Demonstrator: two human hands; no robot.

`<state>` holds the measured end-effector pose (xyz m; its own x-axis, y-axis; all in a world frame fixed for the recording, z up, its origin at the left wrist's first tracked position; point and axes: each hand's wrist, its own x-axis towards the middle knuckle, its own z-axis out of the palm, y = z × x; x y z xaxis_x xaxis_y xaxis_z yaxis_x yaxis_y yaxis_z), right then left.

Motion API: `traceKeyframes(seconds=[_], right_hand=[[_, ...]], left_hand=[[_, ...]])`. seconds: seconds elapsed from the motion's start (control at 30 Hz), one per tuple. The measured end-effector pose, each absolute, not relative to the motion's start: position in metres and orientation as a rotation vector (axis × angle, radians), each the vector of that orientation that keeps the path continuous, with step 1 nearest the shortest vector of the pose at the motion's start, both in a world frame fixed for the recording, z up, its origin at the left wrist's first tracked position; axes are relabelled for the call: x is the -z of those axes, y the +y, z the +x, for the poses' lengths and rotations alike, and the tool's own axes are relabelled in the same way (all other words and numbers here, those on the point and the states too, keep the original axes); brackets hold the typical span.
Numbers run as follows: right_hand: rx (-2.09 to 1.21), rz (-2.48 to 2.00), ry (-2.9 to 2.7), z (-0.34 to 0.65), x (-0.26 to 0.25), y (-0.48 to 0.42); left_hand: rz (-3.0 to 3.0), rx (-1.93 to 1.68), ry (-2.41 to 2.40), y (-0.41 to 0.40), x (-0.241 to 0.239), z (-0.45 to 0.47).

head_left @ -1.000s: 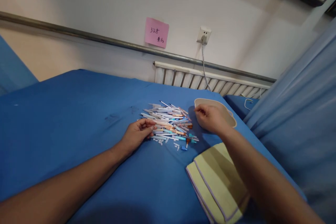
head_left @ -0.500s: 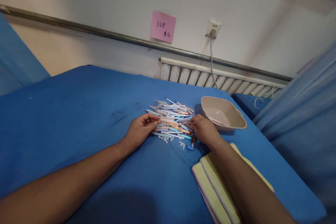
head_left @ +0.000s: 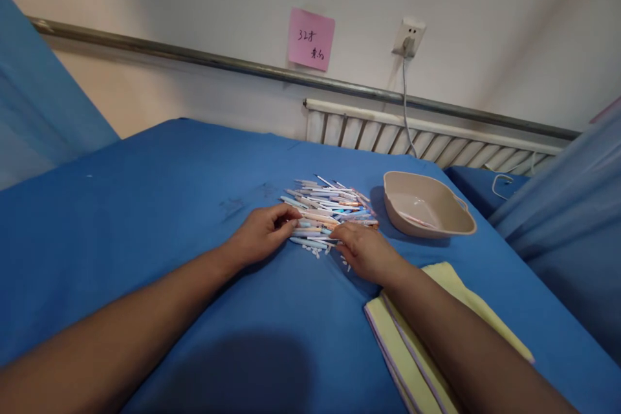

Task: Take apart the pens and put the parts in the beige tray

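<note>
A pile of pens [head_left: 330, 197], white, pale blue, peach and orange, lies on the blue-covered surface. At its left end my left hand [head_left: 266, 233] is closed, thumb and fingertips about the end of a peach pen. My right hand [head_left: 365, 247] is over the near right part of the pile, its fingers curled down and closed on pens that it partly hides. Small white pieces [head_left: 315, 251] are scattered along the near edge of the pile, some beside my right thumb. Right of the pile is a beige plastic basin [head_left: 427, 191] with a pinkish pen [head_left: 417, 220] in it.
A folded yellow cloth [head_left: 395, 336] lies under my right forearm. Behind the blue cover [head_left: 204, 162] are a radiator [head_left: 359, 132], a metal rail [head_left: 233, 68] and a wall socket [head_left: 409, 35] with a cord. A pink note [head_left: 310, 39] is on the wall. Blue curtains hang at both sides.
My right hand has moved nearer to me and leftward over the pile, toward my left hand. My left hand stays at the pens' left end. The camera view has shifted slightly.
</note>
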<state>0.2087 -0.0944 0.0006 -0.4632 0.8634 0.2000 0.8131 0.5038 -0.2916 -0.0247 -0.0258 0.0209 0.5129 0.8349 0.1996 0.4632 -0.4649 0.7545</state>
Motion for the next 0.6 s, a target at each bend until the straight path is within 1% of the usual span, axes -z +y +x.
traceKeyframes(seconds=[0.13,0.3,0.47,0.6], right_hand=[[-0.201,-1.493,-2.486,0.205,-0.002,-0.094],[-0.192,-1.576,-2.497,0.206,-0.004,-0.096],[-0.18,-1.595,-2.505,0.208,-0.006,-0.097],[-0.193,-1.54,-2.39,0.211,-0.005,-0.094]], left_hand=[[2.243,-0.751,1.13,-0.023,-0.03,-0.032],[2.212,-0.738,1.188,-0.014,-0.024,-0.038],[2.295,-0.602,1.008,-0.023,-0.021,-0.034],[2.426,-0.508,0.882,-0.032,-0.024,-0.029]])
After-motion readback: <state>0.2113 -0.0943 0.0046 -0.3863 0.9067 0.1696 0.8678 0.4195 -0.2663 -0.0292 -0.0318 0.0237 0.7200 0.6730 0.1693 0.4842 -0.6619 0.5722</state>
